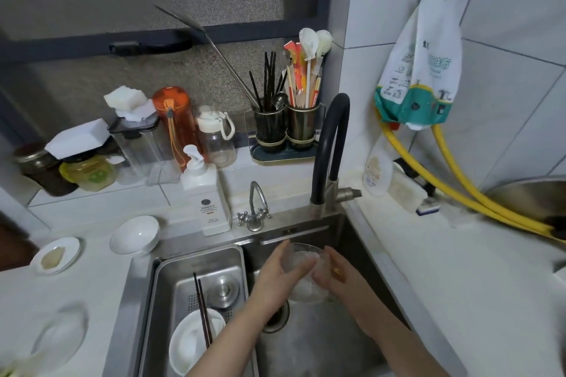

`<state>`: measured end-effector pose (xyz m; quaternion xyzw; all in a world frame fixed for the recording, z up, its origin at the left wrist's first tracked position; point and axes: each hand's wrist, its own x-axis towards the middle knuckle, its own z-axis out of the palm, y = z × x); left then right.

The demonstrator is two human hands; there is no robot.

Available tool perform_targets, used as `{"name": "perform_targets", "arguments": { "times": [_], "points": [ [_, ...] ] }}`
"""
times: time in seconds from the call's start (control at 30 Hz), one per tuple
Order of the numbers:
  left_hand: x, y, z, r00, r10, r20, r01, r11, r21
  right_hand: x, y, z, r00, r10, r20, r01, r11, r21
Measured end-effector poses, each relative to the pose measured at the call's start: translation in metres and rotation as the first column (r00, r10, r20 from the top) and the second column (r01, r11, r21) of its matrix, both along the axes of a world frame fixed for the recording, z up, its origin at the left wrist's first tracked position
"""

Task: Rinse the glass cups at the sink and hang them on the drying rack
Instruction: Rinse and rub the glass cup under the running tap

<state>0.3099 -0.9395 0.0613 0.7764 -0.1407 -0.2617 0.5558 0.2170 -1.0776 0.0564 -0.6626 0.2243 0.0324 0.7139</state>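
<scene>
A clear glass cup (304,272) is held low in the steel sink (318,343), above the drain, below the black gooseneck faucet (329,144). My left hand (275,272) grips its left side with curled fingers. My right hand (332,271), with a ring on one finger, wraps round its right side. The cup looks wet and blurred; I cannot make out a water stream. No drying rack shows in this view.
A steel drain basket (171,281) on the sink's left holds a white bowl, dark chopsticks and a lid. A soap pump bottle (208,193), small tap (255,208), white bowl (134,234), saucer (56,255), jars and bottles line the left counter. Yellow hoses (459,190) cross the right counter.
</scene>
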Motion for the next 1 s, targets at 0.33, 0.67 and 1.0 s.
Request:
{"name": "perform_targets", "arguments": {
  "times": [0.33,0.67,1.0],
  "points": [
    [-0.005,0.028,0.000,0.818,-0.431,0.380,0.357,0.899,0.253,0.010,-0.007,0.005,0.986,-0.101,-0.131,0.132,0.956,0.263],
    [0.004,0.033,0.007,0.590,-0.485,0.646,0.261,0.871,0.416,0.012,-0.002,0.026,0.972,0.016,-0.235,0.080,0.917,0.392],
    [0.011,0.029,0.027,0.705,-0.514,0.488,0.336,0.849,0.408,0.009,0.004,0.042,0.991,-0.039,0.125,0.052,0.993,-0.104]
  ]
}}
